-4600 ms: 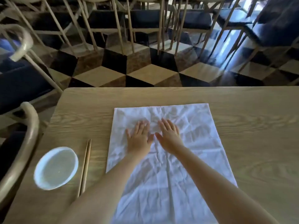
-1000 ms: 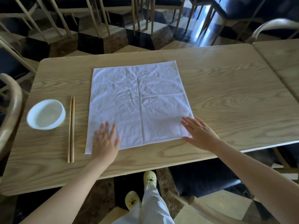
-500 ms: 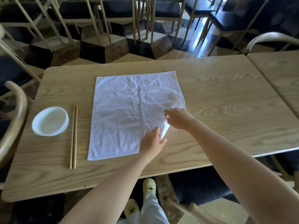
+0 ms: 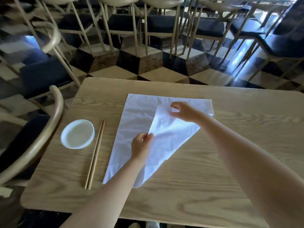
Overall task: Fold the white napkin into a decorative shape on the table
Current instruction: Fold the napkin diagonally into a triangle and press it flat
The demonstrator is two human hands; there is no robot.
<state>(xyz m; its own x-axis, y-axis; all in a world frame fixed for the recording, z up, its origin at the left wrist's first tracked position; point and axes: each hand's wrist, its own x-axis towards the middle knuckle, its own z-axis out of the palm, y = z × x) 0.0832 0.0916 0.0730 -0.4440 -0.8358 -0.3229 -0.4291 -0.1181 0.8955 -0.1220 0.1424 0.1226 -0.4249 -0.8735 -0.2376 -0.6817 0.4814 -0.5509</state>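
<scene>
The white napkin (image 4: 134, 119) lies on the wooden table (image 4: 213, 162), with its near right corner lifted and folded diagonally over toward the far side. My right hand (image 4: 184, 112) pinches that corner above the napkin's far middle. My left hand (image 4: 141, 145) pinches the left edge of the folded flap, near the napkin's middle. The fold line runs from the near edge up to the right side. My left forearm covers part of the napkin's near portion.
A small white dish (image 4: 77, 134) sits left of the napkin, with a pair of wooden chopsticks (image 4: 95, 153) between them. A curved chair back (image 4: 41, 137) stands at the table's left edge. Rows of chairs (image 4: 161, 23) fill the floor beyond the table.
Both hands have carried the napkin's near right corner up and across toward the far side, making a diagonal fold. The camera has tilted up and moved closer.
</scene>
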